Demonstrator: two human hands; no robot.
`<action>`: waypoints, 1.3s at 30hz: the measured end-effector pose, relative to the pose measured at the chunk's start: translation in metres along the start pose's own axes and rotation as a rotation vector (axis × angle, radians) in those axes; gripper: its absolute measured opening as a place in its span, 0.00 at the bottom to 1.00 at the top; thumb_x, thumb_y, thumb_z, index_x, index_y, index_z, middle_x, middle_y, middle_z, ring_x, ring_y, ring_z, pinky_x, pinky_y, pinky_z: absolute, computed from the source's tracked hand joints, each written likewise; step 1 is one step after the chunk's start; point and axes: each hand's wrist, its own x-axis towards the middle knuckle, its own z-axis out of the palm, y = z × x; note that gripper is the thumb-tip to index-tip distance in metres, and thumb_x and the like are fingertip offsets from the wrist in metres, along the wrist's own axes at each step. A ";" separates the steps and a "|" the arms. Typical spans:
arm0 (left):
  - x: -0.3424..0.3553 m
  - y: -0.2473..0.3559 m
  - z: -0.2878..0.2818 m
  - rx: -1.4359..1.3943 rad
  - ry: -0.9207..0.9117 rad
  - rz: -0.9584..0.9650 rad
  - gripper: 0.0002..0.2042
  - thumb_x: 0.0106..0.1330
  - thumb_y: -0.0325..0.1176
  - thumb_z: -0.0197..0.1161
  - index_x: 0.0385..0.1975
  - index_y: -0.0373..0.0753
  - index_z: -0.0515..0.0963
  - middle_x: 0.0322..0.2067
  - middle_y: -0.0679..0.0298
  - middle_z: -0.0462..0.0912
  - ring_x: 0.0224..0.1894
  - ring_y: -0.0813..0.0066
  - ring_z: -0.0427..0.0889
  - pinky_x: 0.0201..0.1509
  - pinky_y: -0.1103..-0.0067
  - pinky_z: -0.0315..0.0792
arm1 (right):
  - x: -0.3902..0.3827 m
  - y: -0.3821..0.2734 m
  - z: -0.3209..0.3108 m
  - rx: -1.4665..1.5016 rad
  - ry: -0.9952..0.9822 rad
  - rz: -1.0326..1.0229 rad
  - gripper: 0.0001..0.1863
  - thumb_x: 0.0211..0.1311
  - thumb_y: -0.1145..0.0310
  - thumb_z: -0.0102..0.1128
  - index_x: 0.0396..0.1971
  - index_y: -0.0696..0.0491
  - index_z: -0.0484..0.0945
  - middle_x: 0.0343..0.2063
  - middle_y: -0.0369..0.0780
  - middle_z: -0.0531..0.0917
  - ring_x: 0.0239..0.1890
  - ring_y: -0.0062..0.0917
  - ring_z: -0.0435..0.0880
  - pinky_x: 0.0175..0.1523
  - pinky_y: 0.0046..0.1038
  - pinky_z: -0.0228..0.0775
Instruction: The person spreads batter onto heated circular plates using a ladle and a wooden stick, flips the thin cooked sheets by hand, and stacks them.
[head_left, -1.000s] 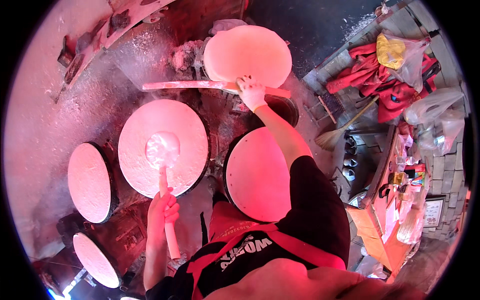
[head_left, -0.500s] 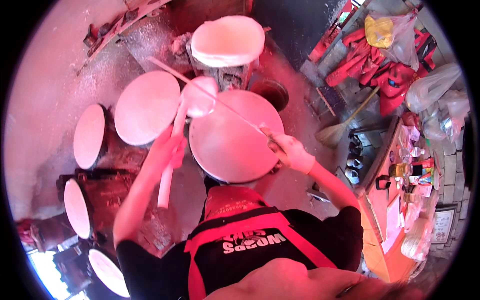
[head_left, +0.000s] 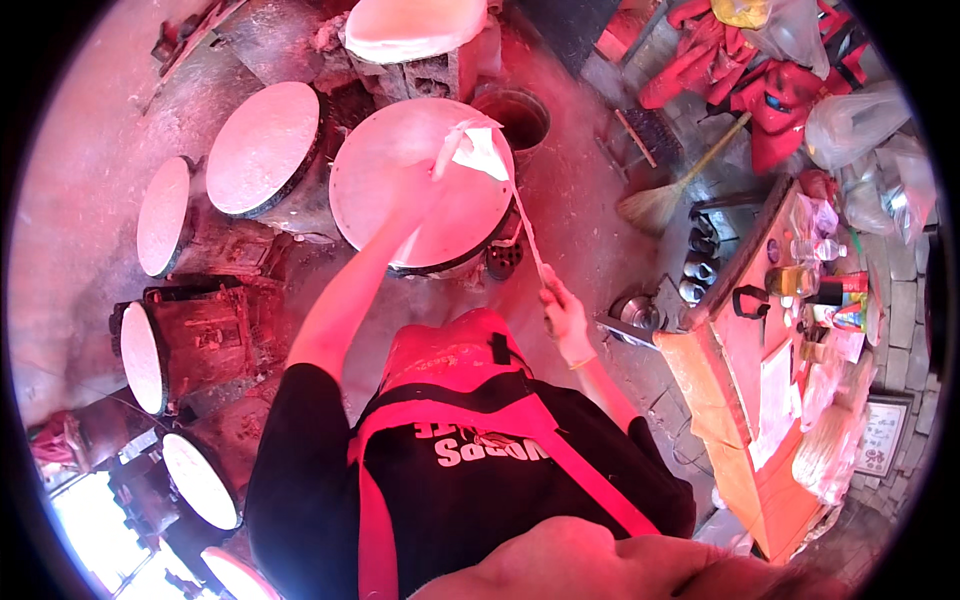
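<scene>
My left hand [head_left: 424, 190] reaches over the near round griddle [head_left: 385, 140] and is smeared by motion. Its fingers look closed around the handle of a scoop, whose white head [head_left: 482, 153] lies above the griddle's far right part. My right hand [head_left: 566, 318], pale and closed, is beyond the griddle's lower right edge. It grips a long thin stick [head_left: 528, 225] that slants up to the scoop's head, where the two seem to meet. A pale coating covers the griddle's top. Whether the stick touches the scoop is too blurred to tell.
Several pale-topped round griddles, one of them [head_left: 263, 148], curve along the left. Another pale round top [head_left: 415, 28] stands beyond. A dark bucket [head_left: 515, 118] sits behind the near griddle. At right are a broom [head_left: 655, 205], a kettle [head_left: 637, 312] and a cluttered table [head_left: 735, 380].
My view has shifted, so the griddles appear higher. My left hand and the scoop have swung right over the griddle. My right hand has drawn back toward me, off the griddle's edge, with the stick.
</scene>
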 end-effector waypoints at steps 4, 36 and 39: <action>0.018 -0.012 0.030 0.220 0.298 0.063 0.09 0.52 0.29 0.57 0.32 0.37 0.76 0.23 0.56 0.79 0.29 0.54 0.81 0.32 0.66 0.72 | -0.011 -0.013 0.038 -0.686 0.124 -0.113 0.20 0.63 0.63 0.50 0.57 0.38 0.70 0.36 0.43 0.80 0.40 0.40 0.80 0.44 0.38 0.72; -0.299 -0.270 -0.134 -1.776 0.040 -1.054 0.08 0.66 0.29 0.55 0.25 0.39 0.65 0.14 0.75 0.60 0.12 0.88 0.58 0.12 0.89 0.54 | 0.031 -0.063 0.177 0.576 0.273 0.344 0.19 0.66 0.61 0.51 0.56 0.34 0.68 0.10 0.27 0.59 0.05 0.14 0.55 0.10 0.20 0.44; -0.318 -0.269 -0.135 -1.840 0.136 -1.124 0.07 0.65 0.27 0.55 0.26 0.37 0.66 0.15 0.73 0.62 0.13 0.85 0.61 0.14 0.88 0.57 | 0.051 -0.075 0.197 0.506 0.064 0.318 0.20 0.65 0.61 0.53 0.57 0.33 0.68 0.10 0.27 0.60 0.06 0.15 0.55 0.11 0.21 0.45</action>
